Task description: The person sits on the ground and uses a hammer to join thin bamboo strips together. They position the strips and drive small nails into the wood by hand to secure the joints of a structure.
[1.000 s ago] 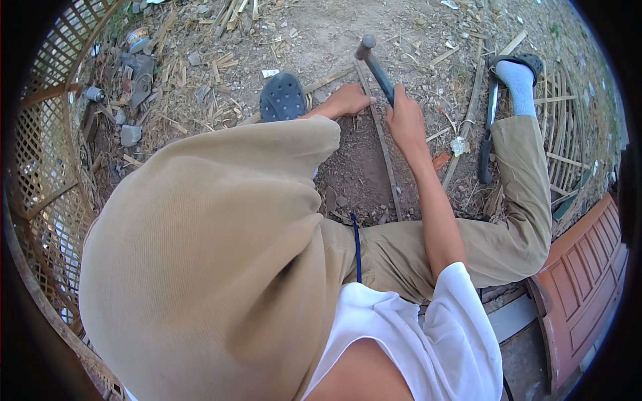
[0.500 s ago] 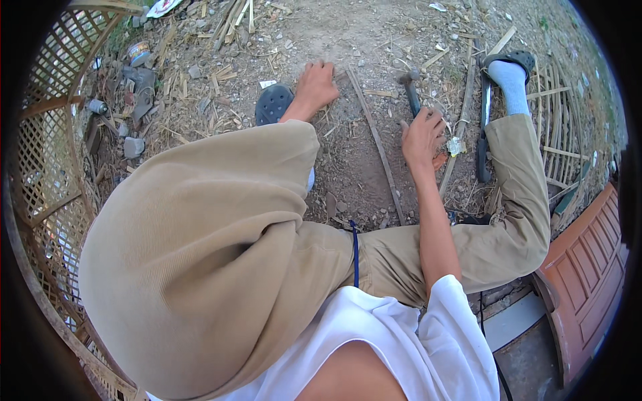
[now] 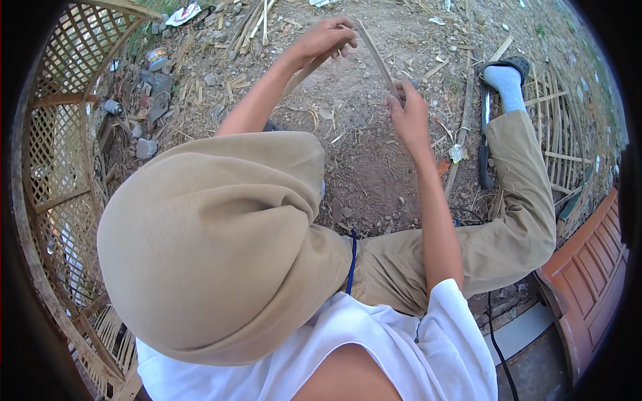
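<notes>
My right hand (image 3: 408,115) is closed on a thin wooden strip (image 3: 378,57), which slants up and away to the left. Farther off on the left, my left hand (image 3: 328,40) has its fingers curled around another thin strip (image 3: 301,79) that runs down from under the palm. The far end of the right-hand strip comes close to the left fingertips; whether they touch I cannot tell. A small grey part of a hammer (image 3: 414,83) shows just behind my right hand, and the rest of it is hidden.
A long dark-handled tool (image 3: 485,144) lies by my right foot (image 3: 506,77), beside a long wooden stick (image 3: 461,134). A woven lattice panel (image 3: 60,160) stands at the left. Slatted bamboo (image 3: 555,127) and a reddish-brown panel (image 3: 588,274) lie right. Debris and wood pieces litter the ground.
The strip that lay on the ground between my legs is now raised in my right hand, off the hammer handle. My left hand has moved up and right and now holds a strip.
</notes>
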### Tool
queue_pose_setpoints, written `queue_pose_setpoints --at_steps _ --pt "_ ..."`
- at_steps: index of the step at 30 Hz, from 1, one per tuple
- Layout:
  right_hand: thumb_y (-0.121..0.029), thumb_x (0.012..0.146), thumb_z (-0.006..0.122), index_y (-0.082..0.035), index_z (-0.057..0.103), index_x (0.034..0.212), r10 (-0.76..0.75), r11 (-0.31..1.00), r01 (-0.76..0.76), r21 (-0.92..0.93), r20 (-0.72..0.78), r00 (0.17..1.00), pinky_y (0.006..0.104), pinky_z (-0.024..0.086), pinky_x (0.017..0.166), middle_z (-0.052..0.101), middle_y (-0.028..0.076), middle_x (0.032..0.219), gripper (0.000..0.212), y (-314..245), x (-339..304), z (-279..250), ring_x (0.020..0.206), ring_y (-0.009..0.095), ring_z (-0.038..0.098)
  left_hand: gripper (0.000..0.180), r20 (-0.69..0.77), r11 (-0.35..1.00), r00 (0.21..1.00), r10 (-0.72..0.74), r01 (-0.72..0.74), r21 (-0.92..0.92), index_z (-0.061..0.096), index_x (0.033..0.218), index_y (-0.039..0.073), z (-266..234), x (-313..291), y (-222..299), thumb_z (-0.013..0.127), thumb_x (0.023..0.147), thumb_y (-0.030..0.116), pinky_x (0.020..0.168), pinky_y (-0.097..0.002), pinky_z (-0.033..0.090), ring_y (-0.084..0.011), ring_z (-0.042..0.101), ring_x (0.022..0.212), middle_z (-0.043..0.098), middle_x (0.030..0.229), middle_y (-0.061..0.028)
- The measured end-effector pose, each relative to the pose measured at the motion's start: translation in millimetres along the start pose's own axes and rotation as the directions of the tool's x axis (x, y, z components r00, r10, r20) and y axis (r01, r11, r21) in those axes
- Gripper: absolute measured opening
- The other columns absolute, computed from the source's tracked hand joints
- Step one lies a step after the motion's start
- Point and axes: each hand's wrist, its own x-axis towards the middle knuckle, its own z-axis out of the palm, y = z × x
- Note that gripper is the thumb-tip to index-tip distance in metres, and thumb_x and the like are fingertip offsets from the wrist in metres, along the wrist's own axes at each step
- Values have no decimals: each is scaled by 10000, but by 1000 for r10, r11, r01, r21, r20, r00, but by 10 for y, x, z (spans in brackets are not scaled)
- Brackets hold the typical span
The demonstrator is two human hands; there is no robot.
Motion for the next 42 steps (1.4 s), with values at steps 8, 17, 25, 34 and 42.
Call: queue_pose_setpoints --at_steps 8,17,25,34,42 --pt "-11 985 672 8 666 1197 -331 902 316 295 -1 944 262 500 651 754 76 935 213 -1299 293 -719 701 90 602 510 80 931 929 362 -355 -86 552 1401 73 -402 -527 2001 719 970 289 677 -236 444 -66 564 827 624 1035 30" --pt "-36 994 682 10 678 1122 -429 881 368 297 176 886 222 523 693 716 60 923 136 -2448 140 -1464 754 67 623 438 257 701 793 552 -609 372 678 909 59 -354 -1110 3355 548 1110 426 610 -239 436 -68 534 654 603 766 -1" --pt "-90 998 677 24 679 1144 -657 752 648 -118 -62 751 358 565 906 738 116 1029 185 -3042 -240 -1835 992 200 704 334 -3 811 818 575 -569 138 554 852 124 -216 -1428 3694 611 1091 349 511 -246 354 -47 390 556 464 719 61" --pt "-104 991 686 -9 707 1109 -820 453 605 -655 -40 571 384 584 890 750 165 1093 152 -3488 -903 -2380 1014 277 734 283 -442 799 691 573 -590 114 662 1019 137 -883 -1601 4083 658 1052 418 637 -323 516 -128 531 782 568 881 11" --pt "-109 1019 608 38 616 1010 -729 187 692 -698 373 573 514 505 896 650 181 1054 147 -2977 -411 -2440 968 394 652 227 -595 701 584 552 -711 -48 649 1013 137 -1994 -1694 3867 746 1004 342 623 -357 544 -153 572 766 577 895 -3"
